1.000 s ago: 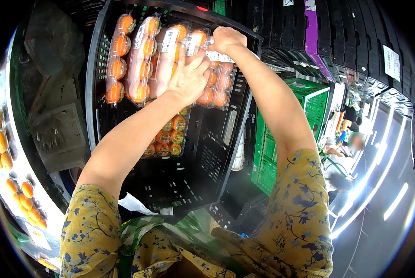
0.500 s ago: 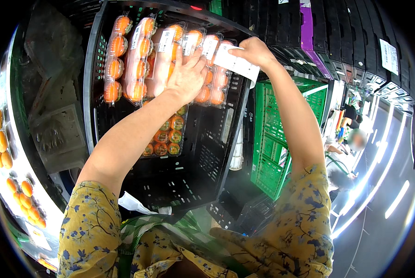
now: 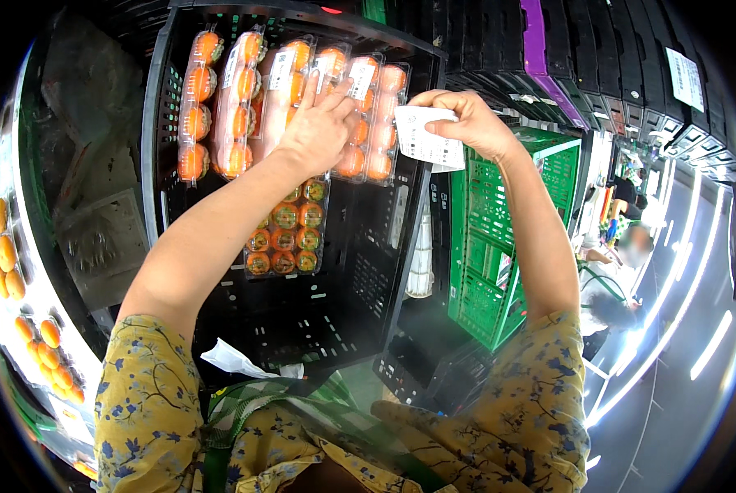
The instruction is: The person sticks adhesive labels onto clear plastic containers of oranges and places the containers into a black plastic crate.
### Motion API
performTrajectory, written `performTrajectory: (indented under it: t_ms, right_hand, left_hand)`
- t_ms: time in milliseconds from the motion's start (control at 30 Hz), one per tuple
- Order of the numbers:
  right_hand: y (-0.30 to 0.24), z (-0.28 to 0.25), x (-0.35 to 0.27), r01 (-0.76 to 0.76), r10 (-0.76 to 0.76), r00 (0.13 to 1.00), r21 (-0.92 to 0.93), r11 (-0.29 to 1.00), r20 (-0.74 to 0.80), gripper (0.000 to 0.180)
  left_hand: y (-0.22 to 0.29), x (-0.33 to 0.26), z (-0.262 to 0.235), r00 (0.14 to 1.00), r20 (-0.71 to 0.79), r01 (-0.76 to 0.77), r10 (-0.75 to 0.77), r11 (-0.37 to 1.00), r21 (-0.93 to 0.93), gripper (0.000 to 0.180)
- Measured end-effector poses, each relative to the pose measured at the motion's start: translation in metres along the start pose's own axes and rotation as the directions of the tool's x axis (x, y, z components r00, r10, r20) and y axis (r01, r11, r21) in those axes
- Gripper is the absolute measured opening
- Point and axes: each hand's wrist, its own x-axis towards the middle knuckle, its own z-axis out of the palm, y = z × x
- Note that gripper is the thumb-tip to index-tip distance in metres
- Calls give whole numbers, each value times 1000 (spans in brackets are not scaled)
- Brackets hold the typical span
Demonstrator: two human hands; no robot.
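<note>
Far left, yellow fruit (image 3: 4, 256) is lying in bright light. Inside the black crate (image 3: 335, 329), plastic packs of orange fruit (image 3: 197, 107) are standing in a row; we are resting our left hand (image 3: 317, 131) on them, fingers spread. Rightward, our right hand (image 3: 466, 123) is pinching a white paper (image 3: 425, 146) beside the green crate (image 3: 479, 214).

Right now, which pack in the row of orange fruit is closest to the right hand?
The rightmost pack, beside the white paper held by the right hand; the others all sit farther left.
</note>
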Motion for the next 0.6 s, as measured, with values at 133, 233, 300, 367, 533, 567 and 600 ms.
performTrajectory:
  t_ms: [133,233,300,367,533,567,600]
  right_hand:
    - [1,9,-5,-33,36,999,162,986,-16,12]
    - [14,20,-6,-6,8,1000,94,996,-29,11]
    - [17,35,-7,-61,57,998,110,992,33,10]
    - [31,46,-9,-25,25,1000,48,999,-4,10]
    - [41,69,-5,-46,36,994,-107,993,-101,13]
    - [41,70,-3,-18,10,997,-109,994,-78,14]
    - [41,71,-1,10,-16,998,-110,994,-55,14]
  left_hand:
    - [-11,-7,-1,996,-34,-78,78,997,9,41]
    - [-17,-13,-13,992,101,-67,76,994,-86,36]
    - [-23,-16,-13,995,79,-39,53,986,-161,37]
    - [-26,-19,-9,995,-94,-50,24,957,-285,41]
    - [-30,-22,-19,999,-43,-39,23,913,-407,45]
    - [-30,-22,-17,999,-41,-39,23,901,-433,43]
    - [-30,-22,-15,999,-39,-38,23,888,-459,40]
